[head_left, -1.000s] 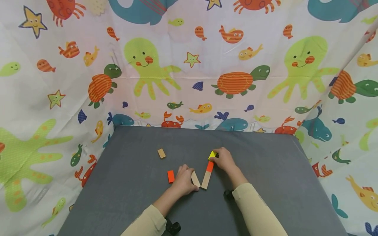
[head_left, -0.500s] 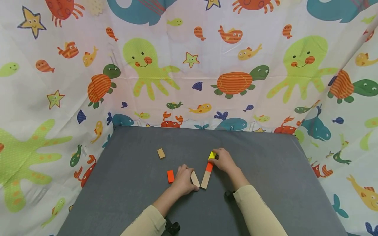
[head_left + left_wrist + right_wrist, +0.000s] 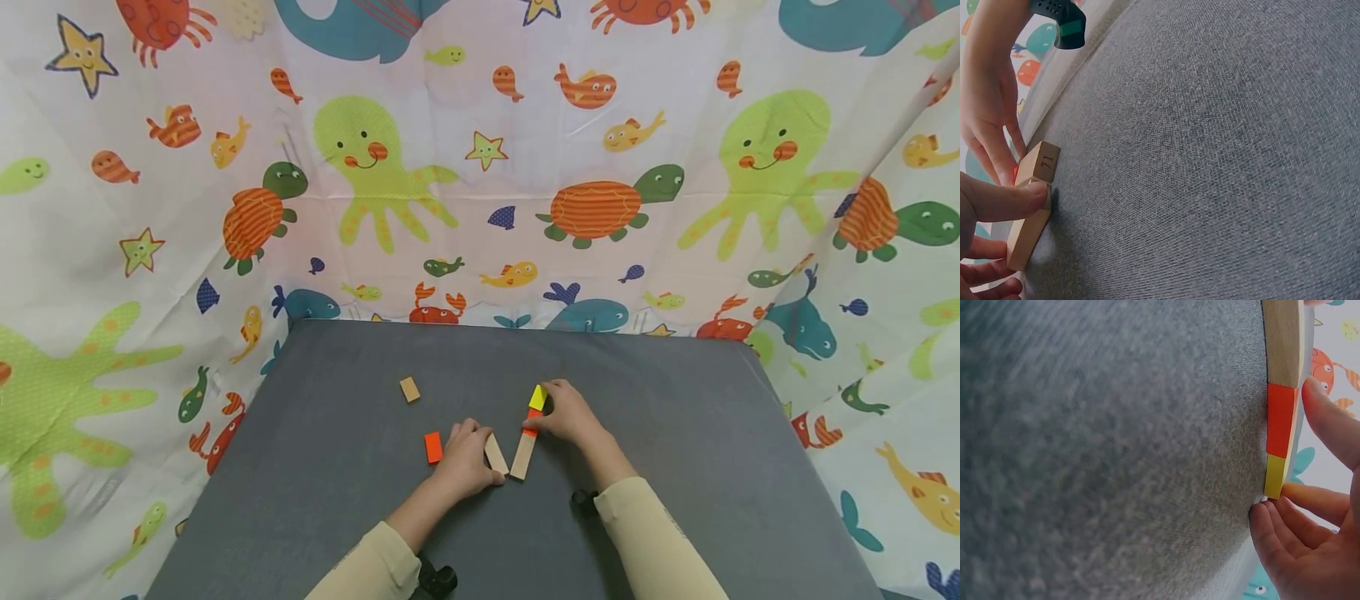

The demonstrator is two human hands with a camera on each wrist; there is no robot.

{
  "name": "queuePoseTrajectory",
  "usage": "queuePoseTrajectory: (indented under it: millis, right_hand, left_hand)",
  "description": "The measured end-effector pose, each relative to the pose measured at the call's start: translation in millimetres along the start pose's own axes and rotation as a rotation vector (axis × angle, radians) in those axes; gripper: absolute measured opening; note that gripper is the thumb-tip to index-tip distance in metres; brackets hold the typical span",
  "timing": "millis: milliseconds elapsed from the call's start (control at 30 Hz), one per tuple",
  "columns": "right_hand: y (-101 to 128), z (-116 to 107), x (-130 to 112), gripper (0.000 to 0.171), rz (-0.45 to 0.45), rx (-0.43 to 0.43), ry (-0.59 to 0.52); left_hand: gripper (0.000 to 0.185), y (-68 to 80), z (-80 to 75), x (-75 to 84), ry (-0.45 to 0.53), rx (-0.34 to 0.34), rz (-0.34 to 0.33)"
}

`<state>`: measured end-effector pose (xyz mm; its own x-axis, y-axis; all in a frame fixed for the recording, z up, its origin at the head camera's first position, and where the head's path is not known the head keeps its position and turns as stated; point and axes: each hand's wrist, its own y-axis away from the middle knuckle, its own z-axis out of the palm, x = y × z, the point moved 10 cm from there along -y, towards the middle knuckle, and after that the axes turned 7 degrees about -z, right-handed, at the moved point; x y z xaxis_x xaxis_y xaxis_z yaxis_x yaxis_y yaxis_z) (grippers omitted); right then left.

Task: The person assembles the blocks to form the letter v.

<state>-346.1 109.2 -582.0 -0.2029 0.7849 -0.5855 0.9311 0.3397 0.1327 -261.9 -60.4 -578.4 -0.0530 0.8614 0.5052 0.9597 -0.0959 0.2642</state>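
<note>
My left hand [image 3: 465,460] grips a plain wooden block [image 3: 496,455], thumb at its near end and fingers along its far part. To the right lies a slanting row: a long wooden block [image 3: 522,457], an orange-red block [image 3: 1282,419] and a yellow block [image 3: 537,397] at the far end. The near ends of the two wooden blocks meet in a V. My right hand [image 3: 570,414] bends around the far part of the row, fingertips at the yellow block's end and thumb beside the orange-red one. The number 71 shows on the long wooden block's end in the left wrist view.
Left of my left hand lies another orange-red block [image 3: 433,448]. Farther back is a small wooden block [image 3: 409,390]. Everything lies on a grey cloth-covered table [image 3: 675,417], with a sea-animal curtain [image 3: 480,275] behind it and at both sides.
My right thumb has slid nearer along the row, from the yellow block to beside the orange-red one, and the hand has shifted slightly nearer. The left hand keeps its place.
</note>
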Motion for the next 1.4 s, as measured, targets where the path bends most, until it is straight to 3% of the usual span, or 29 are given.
queuePoseTrajectory:
  millis: [333, 567, 800, 1033, 1400]
  right_hand:
    - [1.5, -3.9, -0.5, 0.080, 0.002, -0.020, 0.020]
    - [-5.3, -6.8, -1.0, 0.051, -0.017, 0.066, 0.040]
    - [-7.2, -10.0, 2.9, 0.042, 0.003, 0.112, 0.046]
    - [-7.2, -8.7, 2.2, 0.046, -0.011, 0.098, 0.047]
    - [-0.5, -6.0, -4.5, 0.074, -0.042, 0.052, 0.028]
  left_hand:
    - [0.081, -0.8, -1.0, 1.2, -0.003, 0.003, 0.005]
    - [0.081, -0.1, -3.1, 0.5, 0.007, 0.000, -0.017]
    - [0.081, 0.5, -1.9, 0.7, 0.014, -0.005, -0.010]
    - [0.081, -0.1, -2.4, 0.6, 0.010, -0.001, -0.006]
    - [0.081, 1.2, -2.3, 0.9, -0.003, 0.010, 0.000]
